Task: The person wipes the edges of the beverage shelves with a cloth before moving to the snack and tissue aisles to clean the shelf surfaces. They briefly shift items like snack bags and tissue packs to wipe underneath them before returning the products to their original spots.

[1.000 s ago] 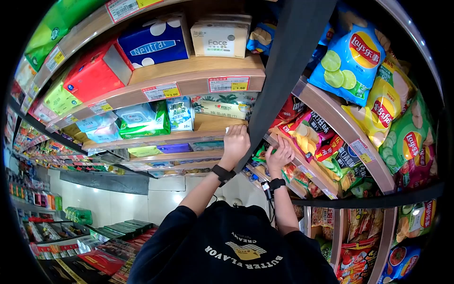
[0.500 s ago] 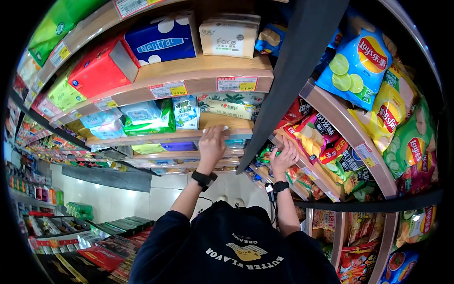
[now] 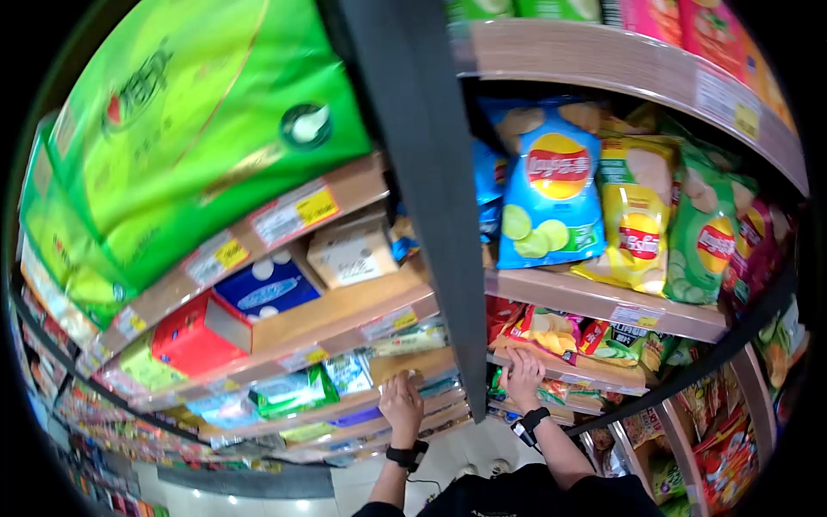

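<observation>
My left hand point(image 3: 401, 403) rests at the edge of a lower wooden shelf point(image 3: 345, 412), beside a blue and white packet point(image 3: 348, 372). Its fingers are bent around a small pale thing I cannot make out. On the right side of the dark post, my right hand point(image 3: 523, 377) touches the front edge of a snack shelf point(image 3: 594, 374), fingers partly spread, nothing visible in it. Colourful snack bags point(image 3: 551, 329) lie just behind it. Both wrists wear black bands.
A dark upright post point(image 3: 431, 198) stands between the two shelf units. Large green packages point(image 3: 207, 129), a blue tissue box point(image 3: 269, 286) and a red box point(image 3: 202, 332) fill the left shelves. Blue point(image 3: 551, 194), yellow point(image 3: 637, 215) and green chip bags point(image 3: 708, 228) stand on the right.
The view has tilted up, bringing higher shelves into sight. Both hands appear lower in the picture, still at the shelf edges, with little change in their pose.
</observation>
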The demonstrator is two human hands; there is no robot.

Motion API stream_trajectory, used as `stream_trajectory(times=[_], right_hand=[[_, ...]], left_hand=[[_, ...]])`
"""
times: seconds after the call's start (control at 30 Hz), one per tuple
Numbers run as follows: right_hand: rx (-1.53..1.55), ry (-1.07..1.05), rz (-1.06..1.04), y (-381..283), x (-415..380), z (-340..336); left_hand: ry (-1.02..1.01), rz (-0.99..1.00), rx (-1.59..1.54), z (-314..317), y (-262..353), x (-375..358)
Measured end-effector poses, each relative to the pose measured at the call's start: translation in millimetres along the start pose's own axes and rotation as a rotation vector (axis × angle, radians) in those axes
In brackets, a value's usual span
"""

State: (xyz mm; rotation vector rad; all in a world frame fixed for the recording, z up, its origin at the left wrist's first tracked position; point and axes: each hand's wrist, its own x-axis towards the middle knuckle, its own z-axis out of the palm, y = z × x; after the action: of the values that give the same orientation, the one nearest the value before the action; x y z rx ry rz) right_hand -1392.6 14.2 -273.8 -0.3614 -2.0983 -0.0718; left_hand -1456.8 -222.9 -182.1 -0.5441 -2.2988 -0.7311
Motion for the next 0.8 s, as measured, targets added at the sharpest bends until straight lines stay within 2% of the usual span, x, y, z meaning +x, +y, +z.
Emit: stream_trajectory(times=[0.4, 0.5, 0.57, 0.63, 0.8], right_hand=[[0.009, 0.018, 0.017, -2, 5, -4], [-0.030, -0.017, 0.027, -5, -6, 5], [-0.016, -0.019, 0.040, -7, -3, -1], [0.028, -0.044, 0.049, -6, 2, -5], [0.060, -0.013, 0.059, -8, 10, -11]], left_hand=[[-0.077, 0.097, -0.076, 51, 52, 7], [-0.143, 0.101, -0.026, 44, 50, 6], [-0.092, 0.157, -0.041, 47, 38, 3], [-0.141, 0.104, -0.021, 34, 35, 3], [-0.103, 0.006, 0.053, 12, 1, -6]])
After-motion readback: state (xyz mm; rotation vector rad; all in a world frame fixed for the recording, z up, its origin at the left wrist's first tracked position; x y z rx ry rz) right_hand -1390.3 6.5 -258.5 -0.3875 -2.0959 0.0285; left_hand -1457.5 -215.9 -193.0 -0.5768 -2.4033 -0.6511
